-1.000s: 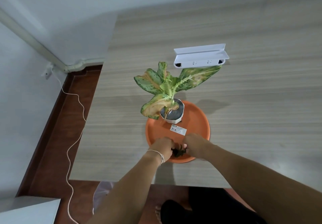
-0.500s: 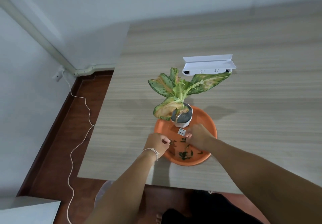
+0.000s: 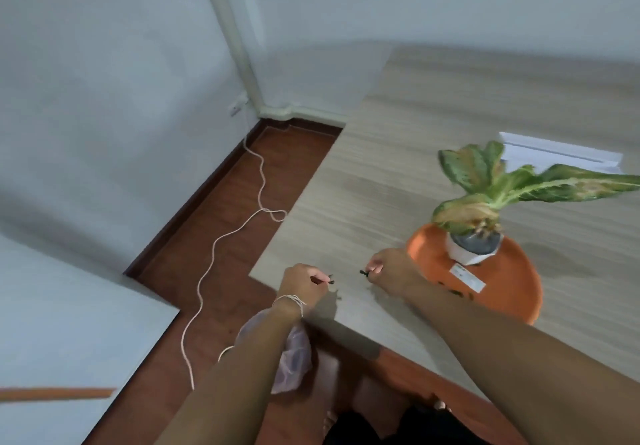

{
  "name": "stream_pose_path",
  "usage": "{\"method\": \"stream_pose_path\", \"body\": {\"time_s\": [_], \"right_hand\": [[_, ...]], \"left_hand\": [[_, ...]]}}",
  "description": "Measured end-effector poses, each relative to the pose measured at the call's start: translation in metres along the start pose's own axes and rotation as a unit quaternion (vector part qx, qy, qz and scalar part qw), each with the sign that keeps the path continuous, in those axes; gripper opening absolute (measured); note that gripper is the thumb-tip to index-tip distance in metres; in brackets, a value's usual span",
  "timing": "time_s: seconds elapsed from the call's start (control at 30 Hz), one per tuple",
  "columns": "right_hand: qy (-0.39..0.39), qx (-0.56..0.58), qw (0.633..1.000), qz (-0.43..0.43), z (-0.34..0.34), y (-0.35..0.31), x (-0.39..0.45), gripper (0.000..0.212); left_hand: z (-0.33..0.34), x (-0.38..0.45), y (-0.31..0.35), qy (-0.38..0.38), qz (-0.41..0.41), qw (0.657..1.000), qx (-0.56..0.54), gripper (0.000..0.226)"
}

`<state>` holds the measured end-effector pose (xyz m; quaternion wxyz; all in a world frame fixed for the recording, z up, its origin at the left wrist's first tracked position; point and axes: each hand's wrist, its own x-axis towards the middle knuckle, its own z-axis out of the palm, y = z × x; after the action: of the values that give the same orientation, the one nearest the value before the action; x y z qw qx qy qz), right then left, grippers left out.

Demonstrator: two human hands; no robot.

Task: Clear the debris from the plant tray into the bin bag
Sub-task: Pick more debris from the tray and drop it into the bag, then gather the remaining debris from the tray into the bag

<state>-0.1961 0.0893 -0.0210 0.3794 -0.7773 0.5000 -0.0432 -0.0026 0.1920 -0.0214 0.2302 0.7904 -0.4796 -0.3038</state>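
Observation:
An orange round plant tray (image 3: 512,292) sits on the wooden table at the right, with a white pot (image 3: 467,254) and its green-yellow leafy plant (image 3: 491,181) on it. Dark bits of debris (image 3: 453,292) lie on the tray beside a white label (image 3: 467,277). My left hand (image 3: 303,287) pinches a small dark piece of debris near the table's left corner. My right hand (image 3: 389,268) pinches another dark bit just left of the tray. A pale translucent bin bag (image 3: 294,358) hangs below the table edge, partly hidden by my left forearm.
A white cord (image 3: 214,254) snakes across the red-brown floor from a wall socket (image 3: 237,108). A white power strip (image 3: 561,155) lies on the table behind the plant. A white surface (image 3: 69,323) fills the lower left. My feet show below the table.
Both hands have left the tray and moved left over the table, each pinching debris. The camera has swung left and down, bringing the floor and bin bag into view.

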Motion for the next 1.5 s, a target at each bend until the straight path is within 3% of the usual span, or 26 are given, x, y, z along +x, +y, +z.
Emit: {"method": "stream_pose_path", "body": {"time_s": [0.37,0.6,1.17,1.5], "right_hand": [[-0.103,-0.047,0.985,-0.130,0.140,-0.169,0.025,0.020],[-0.160,-0.082,0.966,-0.186,0.198,-0.218,0.036,0.018],[-0.180,-0.085,0.971,-0.134,0.219,-0.190,0.062,0.029],[-0.100,-0.022,0.992,-0.069,0.150,-0.150,0.054,0.022]], "left_hand": [[-0.118,-0.079,-0.147,0.142,-0.159,0.977,-0.031,0.010],[-0.140,-0.092,-0.198,0.152,-0.197,0.967,-0.060,0.011],[-0.124,-0.068,-0.231,0.142,-0.199,0.967,-0.070,0.015],[-0.118,-0.031,-0.167,0.132,-0.140,0.979,-0.059,0.011]]}}
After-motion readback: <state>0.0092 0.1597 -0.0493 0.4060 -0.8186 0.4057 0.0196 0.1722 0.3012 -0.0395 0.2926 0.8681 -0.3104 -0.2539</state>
